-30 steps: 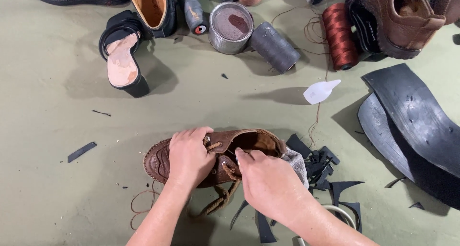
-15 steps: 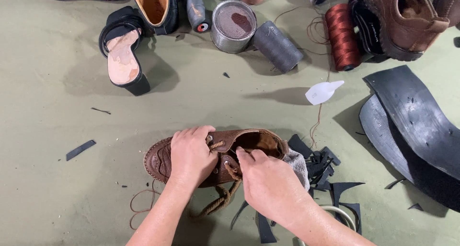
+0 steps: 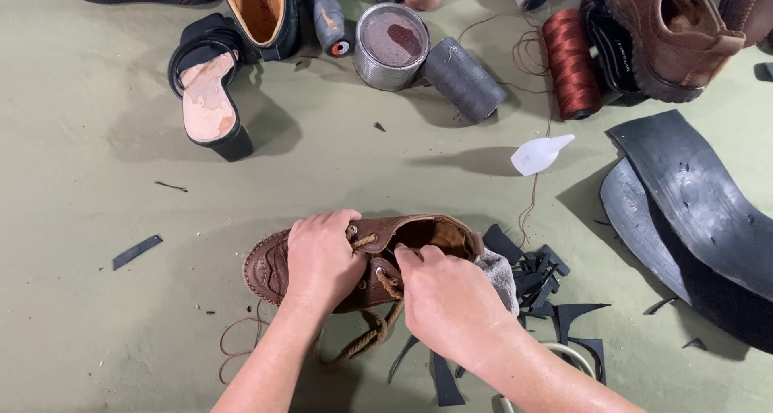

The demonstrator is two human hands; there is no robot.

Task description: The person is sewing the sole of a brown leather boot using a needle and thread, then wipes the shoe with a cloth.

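Brown leather shoe (image 3: 370,264) lies on its side on the olive-green floor cloth (image 3: 97,324), near the cloth's near edge, about mid-width, toe pointing left. Left hand (image 3: 322,260) is clamped over the toe and lace area, fingers curled down on the upper, gripping the shoe. Right hand (image 3: 451,300) covers the heel half, thumb and forefinger pinched closed on the tan lace (image 3: 366,336) at the eyelets; the rest of the lace trails out below the shoe toward the near edge. A grey-white rag (image 3: 501,272) sticks out just beside the heel, partly under the right hand. Black rubber scraps (image 3: 547,288) are scattered right of the shoe, touching or near the rag. Two big black rubber sheets (image 3: 692,212) overlap at the right edge. White nozzle cap (image 3: 538,155) sits mid-right, well apart from the shoe. Along the far edge: open metal tin (image 3: 390,47), grey thread spool (image 3: 463,79) touching it, dark red thread spool (image 3: 570,63), brown boot (image 3: 668,26) in the far right corner, black heeled sandal (image 3: 208,99) far left of centre. Loose thin brown thread (image 3: 233,348) curls left of the left forearm.
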